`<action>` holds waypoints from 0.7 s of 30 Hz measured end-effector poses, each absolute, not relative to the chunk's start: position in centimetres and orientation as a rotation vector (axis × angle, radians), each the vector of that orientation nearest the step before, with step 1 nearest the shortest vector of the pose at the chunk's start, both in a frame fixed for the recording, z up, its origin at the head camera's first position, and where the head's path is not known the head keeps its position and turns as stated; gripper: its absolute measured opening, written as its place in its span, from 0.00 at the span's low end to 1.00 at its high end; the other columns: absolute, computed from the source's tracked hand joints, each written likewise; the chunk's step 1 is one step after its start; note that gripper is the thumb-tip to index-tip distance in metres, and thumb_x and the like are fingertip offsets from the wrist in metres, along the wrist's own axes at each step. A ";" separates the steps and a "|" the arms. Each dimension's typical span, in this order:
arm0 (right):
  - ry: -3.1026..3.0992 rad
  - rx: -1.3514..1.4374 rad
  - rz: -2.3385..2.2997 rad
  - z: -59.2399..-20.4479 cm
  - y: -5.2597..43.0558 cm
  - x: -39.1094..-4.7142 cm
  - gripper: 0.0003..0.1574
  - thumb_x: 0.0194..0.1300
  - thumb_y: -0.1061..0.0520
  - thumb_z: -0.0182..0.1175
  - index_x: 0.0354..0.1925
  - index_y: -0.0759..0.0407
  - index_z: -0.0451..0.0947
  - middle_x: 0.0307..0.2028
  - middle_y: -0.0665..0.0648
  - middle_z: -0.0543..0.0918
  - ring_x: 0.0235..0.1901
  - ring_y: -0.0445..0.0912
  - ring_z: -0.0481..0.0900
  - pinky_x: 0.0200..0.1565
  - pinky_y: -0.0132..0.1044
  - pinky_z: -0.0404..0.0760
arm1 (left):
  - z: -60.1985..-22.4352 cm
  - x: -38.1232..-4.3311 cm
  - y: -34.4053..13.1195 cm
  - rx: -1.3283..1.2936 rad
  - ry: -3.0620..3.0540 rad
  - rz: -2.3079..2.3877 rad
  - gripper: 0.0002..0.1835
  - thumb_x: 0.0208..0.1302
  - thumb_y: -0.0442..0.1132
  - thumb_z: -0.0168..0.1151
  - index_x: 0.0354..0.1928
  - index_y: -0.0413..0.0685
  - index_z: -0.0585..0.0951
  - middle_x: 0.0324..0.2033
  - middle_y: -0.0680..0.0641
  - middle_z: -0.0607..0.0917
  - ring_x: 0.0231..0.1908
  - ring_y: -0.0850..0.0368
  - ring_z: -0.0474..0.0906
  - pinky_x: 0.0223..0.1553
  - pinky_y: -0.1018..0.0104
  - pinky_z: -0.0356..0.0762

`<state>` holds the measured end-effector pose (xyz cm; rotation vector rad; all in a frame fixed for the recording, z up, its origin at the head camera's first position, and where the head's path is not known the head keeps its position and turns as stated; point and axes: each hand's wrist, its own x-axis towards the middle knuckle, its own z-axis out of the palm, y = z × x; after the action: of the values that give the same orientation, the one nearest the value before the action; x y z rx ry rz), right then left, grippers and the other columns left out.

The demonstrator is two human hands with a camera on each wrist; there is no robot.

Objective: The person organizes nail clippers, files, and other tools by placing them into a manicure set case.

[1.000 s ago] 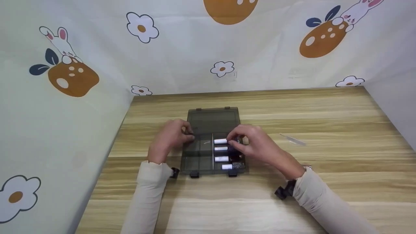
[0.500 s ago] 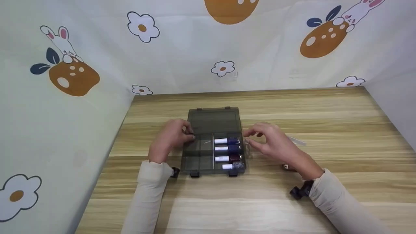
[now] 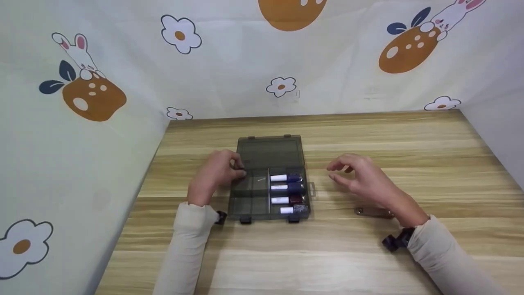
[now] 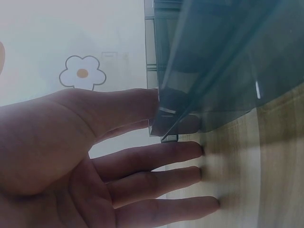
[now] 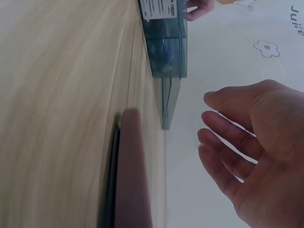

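A dark translucent divider box (image 3: pixel 251 206) lies with its lid (image 3: pixel 270 152) folded back on the table. In its right compartment lie several nail polish bottles (image 3: pixel 294 188) with white caps, one above another; the left compartments hold none. My left hand (image 3: pixel 215 174) pinches the box's left wall between thumb and index finger, its other fingers stretched out below in the left wrist view. To the right of the box, my right hand (image 3: pixel 364 178) hovers over the table, fingers loosely bent and holding nothing. In the right wrist view its fingertips are apart from the thumb.
A slim brown bar with metal ends (image 3: pixel 373 212) lies on the wood-grain table (image 3: pixel 311 258) under the right wrist. A clear hang tab (image 3: pixel 312 189) sticks out from the box's right side. Patterned cloth (image 3: pixel 229 61) walls the table's back and sides.
My right hand has let go of the top nail polish bottle and drawn away to the right, uncovering the bottles and the brown bar. The left hand has kept its place.
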<state>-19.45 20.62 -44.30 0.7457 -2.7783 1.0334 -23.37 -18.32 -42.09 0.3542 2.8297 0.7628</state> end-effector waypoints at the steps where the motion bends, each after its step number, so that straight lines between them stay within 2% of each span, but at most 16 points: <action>1: -2.778 0.741 1.029 -44.4 20.9 -19.5 0.11 0.62 0.58 0.70 0.44 0.53 0.85 0.43 0.47 0.88 0.44 0.44 0.83 0.47 0.43 0.84 | -42.1 -23.4 -18.3 0.351 2.831 0.761 0.04 0.59 0.40 0.73 0.34 0.51 0.86 0.30 0.49 0.86 0.28 0.57 0.81 0.29 0.65 0.76; 12: -2.780 0.713 0.939 -45.4 23.5 -19.4 0.12 0.60 0.60 0.72 0.43 0.54 0.85 0.40 0.49 0.88 0.41 0.44 0.84 0.44 0.44 0.85 | -42.0 -23.2 -18.3 0.365 2.845 0.756 0.04 0.60 0.40 0.73 0.33 0.51 0.85 0.28 0.50 0.86 0.26 0.58 0.80 0.27 0.66 0.75; 21: -2.864 0.641 0.921 -45.6 25.5 -19.3 0.14 0.61 0.58 0.71 0.46 0.54 0.84 0.42 0.53 0.88 0.44 0.50 0.84 0.47 0.50 0.84 | -42.0 -23.3 -18.3 0.373 2.840 0.749 0.04 0.60 0.40 0.73 0.33 0.51 0.85 0.29 0.50 0.86 0.27 0.57 0.80 0.29 0.65 0.75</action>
<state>-19.32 25.54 -45.64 0.6409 -2.8639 0.9213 -23.33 -18.26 -42.00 0.3732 2.8402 0.7492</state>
